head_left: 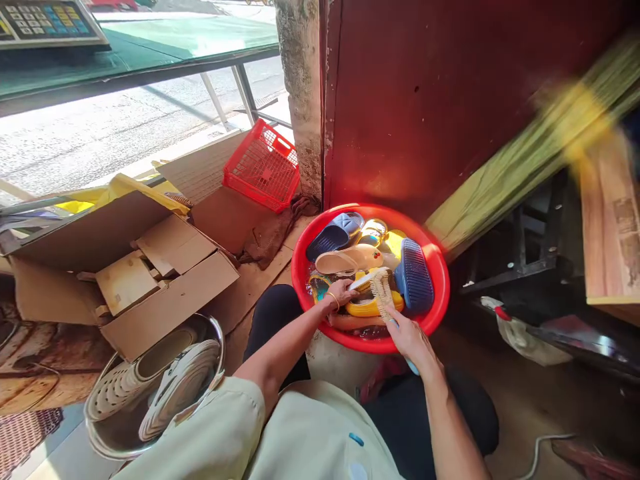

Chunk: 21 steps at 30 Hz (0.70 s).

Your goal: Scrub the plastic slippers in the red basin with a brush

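Observation:
A red basin (440,263) of water with several shoes in it stands in front of my knees. In it, my left hand (341,293) grips the side of a yellow clog (367,307). My right hand (407,335) is closed around the handle of a scrub brush (383,288), its pale bristles against the clog. Behind the clog lies a beige clog (350,259) with a small red decoration. A navy slipper (336,237) rests at the back left and a ribbed blue shoe (417,277) leans at the right.
To the left are a metal basin (90,430) with beige clogs, an opened cardboard box (170,310) holding wooden pieces, and a tilted red crate (263,167). A dark red panel (390,100) rises behind the basin. A straw broom (520,147) slants at the right.

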{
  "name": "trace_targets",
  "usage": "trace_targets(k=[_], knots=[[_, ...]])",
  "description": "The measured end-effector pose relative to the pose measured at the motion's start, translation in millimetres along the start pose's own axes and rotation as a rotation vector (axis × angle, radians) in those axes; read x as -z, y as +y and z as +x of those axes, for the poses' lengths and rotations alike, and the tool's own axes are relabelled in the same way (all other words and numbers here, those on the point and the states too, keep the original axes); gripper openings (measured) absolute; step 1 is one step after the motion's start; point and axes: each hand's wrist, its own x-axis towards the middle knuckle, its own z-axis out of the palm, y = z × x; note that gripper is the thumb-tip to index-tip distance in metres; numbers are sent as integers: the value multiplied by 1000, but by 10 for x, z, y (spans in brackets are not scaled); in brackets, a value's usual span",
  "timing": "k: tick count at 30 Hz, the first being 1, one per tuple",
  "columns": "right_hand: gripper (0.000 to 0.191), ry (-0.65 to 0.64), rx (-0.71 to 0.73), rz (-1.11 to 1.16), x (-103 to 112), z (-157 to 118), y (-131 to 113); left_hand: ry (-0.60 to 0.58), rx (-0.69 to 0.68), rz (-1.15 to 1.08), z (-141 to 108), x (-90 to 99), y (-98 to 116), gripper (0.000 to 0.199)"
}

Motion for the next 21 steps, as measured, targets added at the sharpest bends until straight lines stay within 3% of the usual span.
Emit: trace_targets(k=[6, 10, 12, 14, 18, 21], knots=[[52, 105, -154, -187, 162, 159, -133, 176, -178, -386, -94, -163, -137, 47], [52, 106, -74, -202, -18, -5, -343, 135, -358, -515, -85, -205, -170, 59], [54, 71, -7, -249, -131, -104, -432, 73, -378, -501, -87, -205, -171, 53], [56, 70, -42, -292, -141, -121, -431, 58, -388, -444, -103, -197, -167, 52], [55, 124, -230, -265, 108, 46, -231, 132, -482, -329, -141, -181, -167, 64], [54, 104, -139, -229, 175, 90, -184, 184, -580, -235, -144, -176, -166, 65]])
